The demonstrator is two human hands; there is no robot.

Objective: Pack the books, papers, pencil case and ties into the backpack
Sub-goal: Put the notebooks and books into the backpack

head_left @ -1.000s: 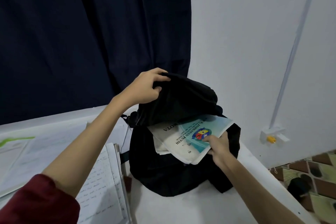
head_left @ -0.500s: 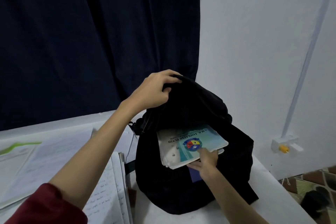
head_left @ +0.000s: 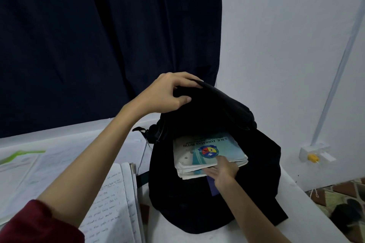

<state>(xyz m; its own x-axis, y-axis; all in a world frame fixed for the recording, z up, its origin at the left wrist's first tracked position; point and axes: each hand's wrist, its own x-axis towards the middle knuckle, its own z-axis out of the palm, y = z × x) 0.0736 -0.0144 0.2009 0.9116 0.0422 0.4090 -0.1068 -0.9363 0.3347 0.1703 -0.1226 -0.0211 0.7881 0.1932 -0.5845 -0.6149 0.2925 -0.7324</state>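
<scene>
Backpack (head_left: pixel 197 199) is black on black, so its inside, zips and pockets are hard to make out; only the mouth shows, w/ a stack of exercise books (head_left: pixel 207 154) poking out of it, lower halves hidden inside. Top book has a pale blue cover w/ a round crest and printed title, upside down to the camera, partly legible. A small purple-blue bit under the right wrist can't be identified. Left hand (head_left: pixel 167 92) is at the top of the bag, fingers curled over the upper flap, thumb under, clamped on the fabric and holding it up. Right hand (head_left: pixel 223 169) sits at the near right corner of the stack: one finger lies on the top cover just below the crest, the others spread apart along the stack's near edge; whether any are curled under is hidden, so the grip can't be told for sure. On the white worktop (head_left: pixel 296 203) left of the bag lies an open notebook (head_left: pixel 110 203) w/ handwriting, cut off by the frame bottom and part-covered by the left forearm; printed papers (head_left: pixel 23 167) further left, text too blurred to read.
</scene>
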